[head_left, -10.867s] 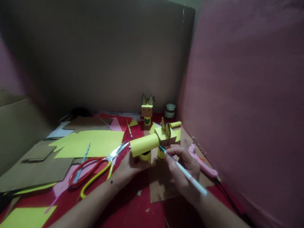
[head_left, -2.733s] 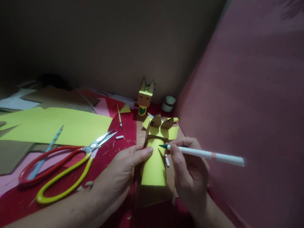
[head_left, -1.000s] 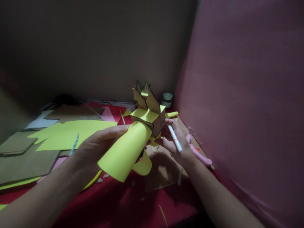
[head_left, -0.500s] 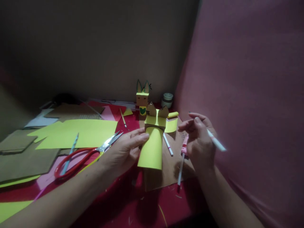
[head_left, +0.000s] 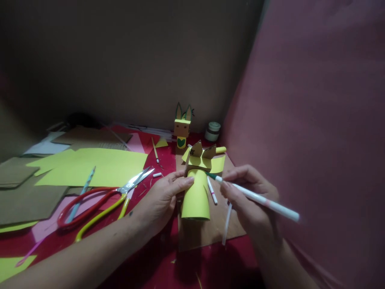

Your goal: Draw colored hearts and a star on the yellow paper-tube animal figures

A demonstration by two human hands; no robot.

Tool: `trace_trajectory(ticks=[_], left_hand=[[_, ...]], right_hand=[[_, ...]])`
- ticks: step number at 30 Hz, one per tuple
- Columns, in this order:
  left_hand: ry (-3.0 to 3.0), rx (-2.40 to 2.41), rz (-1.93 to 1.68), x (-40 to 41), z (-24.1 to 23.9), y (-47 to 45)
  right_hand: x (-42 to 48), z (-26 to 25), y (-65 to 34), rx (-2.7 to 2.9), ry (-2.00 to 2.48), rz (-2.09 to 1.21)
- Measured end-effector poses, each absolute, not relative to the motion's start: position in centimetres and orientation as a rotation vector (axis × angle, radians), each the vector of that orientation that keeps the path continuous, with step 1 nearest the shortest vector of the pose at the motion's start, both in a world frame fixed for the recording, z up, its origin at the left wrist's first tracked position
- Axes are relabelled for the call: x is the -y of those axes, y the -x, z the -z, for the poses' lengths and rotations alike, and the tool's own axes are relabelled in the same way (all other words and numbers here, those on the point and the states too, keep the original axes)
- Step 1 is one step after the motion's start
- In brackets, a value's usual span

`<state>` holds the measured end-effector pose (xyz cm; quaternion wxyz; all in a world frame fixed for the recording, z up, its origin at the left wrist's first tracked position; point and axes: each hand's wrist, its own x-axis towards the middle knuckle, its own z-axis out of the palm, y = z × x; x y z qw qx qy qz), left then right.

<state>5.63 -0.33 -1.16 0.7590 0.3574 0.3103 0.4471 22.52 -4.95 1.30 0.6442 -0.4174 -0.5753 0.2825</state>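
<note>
My left hand [head_left: 171,192] is closed around the side of a paper figure [head_left: 196,198], thumb on its front. The figure has a rolled yellow paper body, a boxy cardboard head with a yellow top, and two pointed cardboard ears. In my right hand [head_left: 252,196] is a white felt-tip marker [head_left: 264,200], pinched like a pen. Its green tip is beside the upper right of the yellow body, just under the head; whether it touches I cannot tell. A second white marker [head_left: 212,191] lies on the cardboard sheet [head_left: 207,235] behind the figure.
Red-handled scissors [head_left: 93,192], a blue patterned pencil [head_left: 86,186] and yellow sheets [head_left: 96,166] lie at left on the red table covering. Cardboard pieces [head_left: 33,200] are farther left. A finished-looking eared figure [head_left: 182,127] and a small lidded jar [head_left: 213,131] stand at the back.
My right hand has turned and brought the marker's green tip in beside the figure. The figure, in my left hand, sits slightly lower and farther right in view.
</note>
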Motion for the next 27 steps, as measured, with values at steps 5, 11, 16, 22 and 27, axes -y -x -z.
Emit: trace_trajectory(ticks=[5, 11, 16, 22, 27], left_hand=[[-0.764, -0.696, -0.971, 0.44, 1.12, -5.64], [-0.748, -0.662, -0.979, 0.37, 1.20, -5.63], [-0.691, -0.661, -0.981, 0.46, 1.09, -5.66], [-0.715, -0.649, -0.975, 0.53, 1.18, -5.74], [-0.729, -0.620, -0.969, 0.55, 0.94, -5.80]], right_hand=[[4.45, -1.71, -22.05, 1.361, 1.060, -0.608], [4.59, -1.45, -22.04, 1.433, 1.174, -0.500], [4.64, -1.46, -21.84, 1.494, 1.198, -0.369], [4.70, -1.02, -21.67, 1.488, 1.195, -0.317], [5.02, -0.93, -21.48, 1.506, 1.163, -0.307]])
